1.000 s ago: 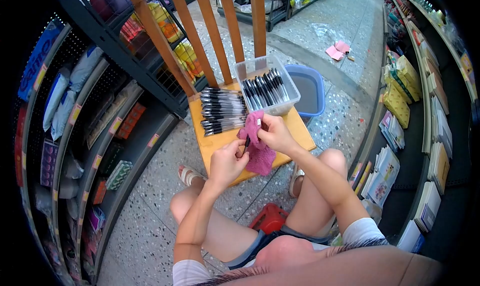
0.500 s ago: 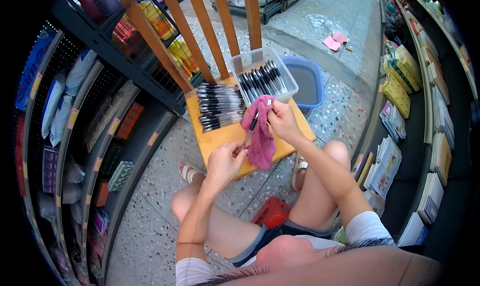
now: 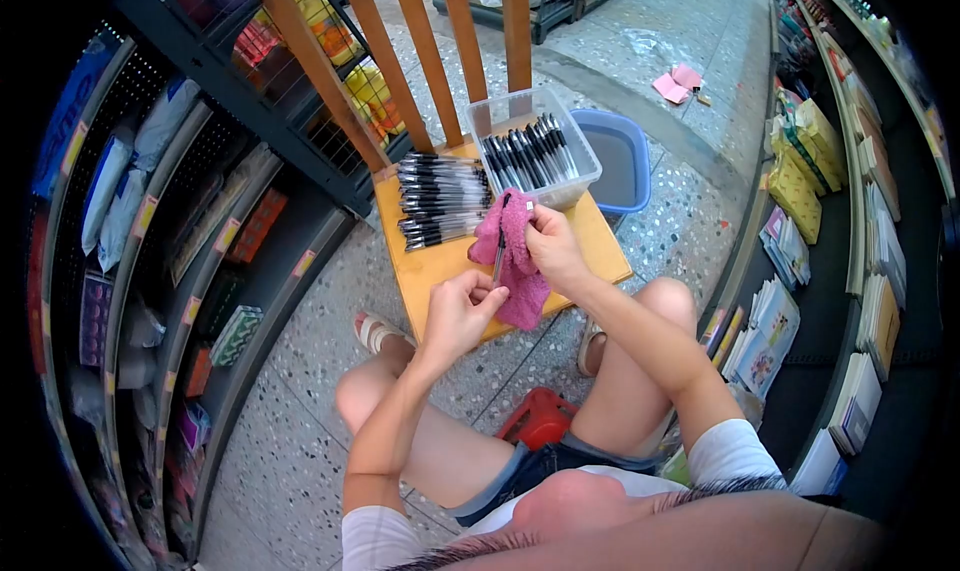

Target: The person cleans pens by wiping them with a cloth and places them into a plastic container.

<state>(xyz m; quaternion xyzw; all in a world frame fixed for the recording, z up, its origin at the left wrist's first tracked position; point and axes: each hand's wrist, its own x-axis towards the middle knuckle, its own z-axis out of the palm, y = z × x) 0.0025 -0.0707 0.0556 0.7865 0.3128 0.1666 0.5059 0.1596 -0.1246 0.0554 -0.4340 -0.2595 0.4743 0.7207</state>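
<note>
My left hand [image 3: 463, 309] pinches the lower end of a pen [image 3: 499, 258], which is held slanting upward. A pink cloth [image 3: 520, 289] is gripped in my right hand [image 3: 556, 248], bunched near the pen's upper part and hanging down below it. Both hands are above the front of a wooden chair seat [image 3: 425, 273]. On the seat to the left, several black-capped pens [image 3: 443, 199] lie in a stacked row. Behind my right hand stands a clear plastic box [image 3: 578, 189] with several more pens [image 3: 530, 154] inside.
A blue basin [image 3: 626, 209] of greyish water sits on the floor right of the chair. Shelves of goods curve along both sides, with books [image 3: 768, 336] on the right. A red stool [image 3: 540, 419] is beneath me. Pink paper [image 3: 677, 83] lies farther off.
The pink cloth has shifted slightly along the pen and now covers more of its upper part. Both hands stay close together, and the view has moved a little.
</note>
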